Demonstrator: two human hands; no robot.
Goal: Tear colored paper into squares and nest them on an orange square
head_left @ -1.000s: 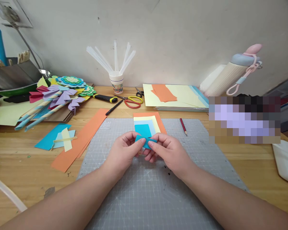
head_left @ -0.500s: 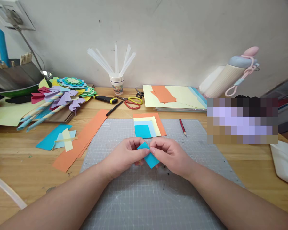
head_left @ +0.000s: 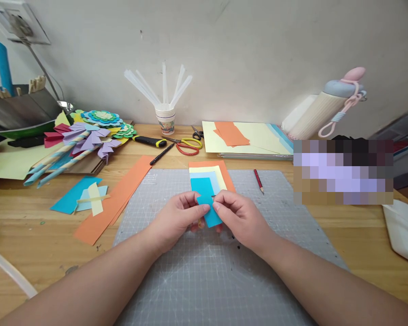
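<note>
Between my two hands, above the grey cutting mat [head_left: 197,280], is a small piece of blue paper [head_left: 213,219]. My left hand [head_left: 183,215] pinches its left side, thumb on top. On the opposite side my right hand [head_left: 240,213] grips the paper between thumb and forefinger. The fingers beneath the paper are mostly hidden. Just beyond it lie stacked paper squares in orange [head_left: 228,174], pale yellow [head_left: 219,179], light blue and bright blue [head_left: 200,184], each smaller than the one below. A dark red pencil [head_left: 259,181] rests on the mat to the right.
Left of the mat lie orange strips [head_left: 117,199] and blue paper scraps [head_left: 75,194]. Behind are a box cutter [head_left: 149,141], a black pen [head_left: 161,154], scissors [head_left: 188,147], a paper cup [head_left: 165,121] with white strips, paper flowers [head_left: 102,118], a paper stack [head_left: 258,140] and a bottle [head_left: 321,106].
The blue paper has turned more upright and moved slightly away from me, now overlapping the stacked squares in view. Both hands still hold it.
</note>
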